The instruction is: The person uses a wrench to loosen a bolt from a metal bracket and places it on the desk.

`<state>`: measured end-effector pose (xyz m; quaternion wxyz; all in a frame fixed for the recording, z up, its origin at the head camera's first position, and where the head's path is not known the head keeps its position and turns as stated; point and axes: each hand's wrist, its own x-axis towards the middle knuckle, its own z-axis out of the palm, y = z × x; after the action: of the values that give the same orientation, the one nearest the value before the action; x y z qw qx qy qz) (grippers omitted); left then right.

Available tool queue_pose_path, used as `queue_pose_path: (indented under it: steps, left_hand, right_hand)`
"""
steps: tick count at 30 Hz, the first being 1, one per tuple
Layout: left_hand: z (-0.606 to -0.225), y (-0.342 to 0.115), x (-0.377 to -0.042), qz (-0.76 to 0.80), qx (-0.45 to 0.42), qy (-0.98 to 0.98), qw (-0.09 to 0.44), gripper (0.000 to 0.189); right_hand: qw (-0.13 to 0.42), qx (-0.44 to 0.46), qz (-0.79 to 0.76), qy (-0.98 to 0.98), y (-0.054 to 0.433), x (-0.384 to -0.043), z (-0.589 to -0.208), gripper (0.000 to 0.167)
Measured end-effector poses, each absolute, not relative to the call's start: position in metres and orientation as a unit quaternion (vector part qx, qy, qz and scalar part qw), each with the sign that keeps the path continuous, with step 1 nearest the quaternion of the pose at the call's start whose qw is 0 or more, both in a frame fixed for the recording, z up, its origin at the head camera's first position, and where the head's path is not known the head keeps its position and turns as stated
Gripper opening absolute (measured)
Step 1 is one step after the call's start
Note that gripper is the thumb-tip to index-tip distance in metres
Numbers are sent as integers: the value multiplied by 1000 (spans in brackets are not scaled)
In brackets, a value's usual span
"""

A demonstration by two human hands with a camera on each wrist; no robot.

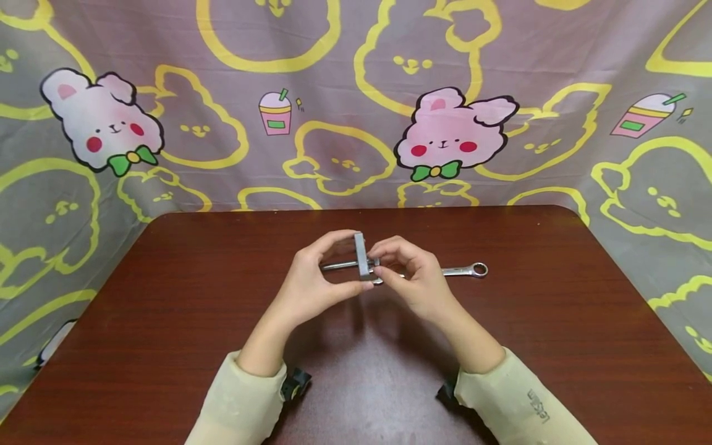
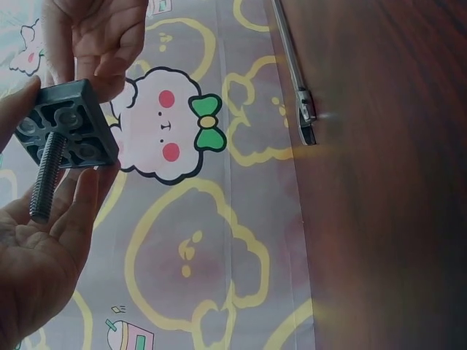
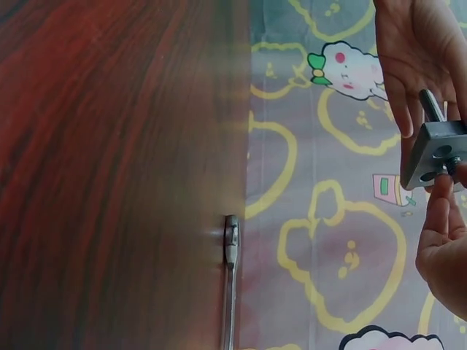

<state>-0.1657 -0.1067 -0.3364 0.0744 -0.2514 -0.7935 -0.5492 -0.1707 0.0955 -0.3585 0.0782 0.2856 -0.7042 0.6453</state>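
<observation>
My left hand (image 1: pixel 305 281) grips a grey square plate (image 1: pixel 360 256) by its upper and lower edges, thumb below and fingers above, holding it upright over the table. A threaded bolt (image 2: pixel 47 179) passes through the plate, its long shank sticking out toward the left palm. On the plate's other face, with round holes (image 3: pixel 442 152) in it, my right hand (image 1: pixel 417 278) pinches the short end of the bolt (image 3: pixel 452 165) between thumb and fingers. Those fingertips partly hide it; whether a nut sits there I cannot tell.
A silver combination wrench (image 1: pixel 478 270) lies on the dark red-brown table (image 1: pixel 167 334) behind the hands, its ring end to the right and its middle hidden by the right hand. A patterned cloth (image 1: pixel 345 117) hangs behind the table and along both sides.
</observation>
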Motion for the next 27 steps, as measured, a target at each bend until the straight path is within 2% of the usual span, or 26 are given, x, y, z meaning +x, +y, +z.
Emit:
queue_pose_path:
  steps: [7,14,22,27]
  left_hand:
    - [-335,-106,-165,-554,-253,-790,66,68]
    - [-336,-105,-165,-553,-265,-787,70,69]
    - [-336,-104,-164,-540,-263,-796,75,69]
    - [-336,-104,-164,-536,-268,-797,79,69]
  right_hand:
    - [68,266,646,-712,98,-171,-359,22]
    - [43,232,669,-705,97,-170,-357,17]
    - [61,192,676,-709,95,-171,-359,15]
    - [64,207,674,-706,94,-172,-359,13]
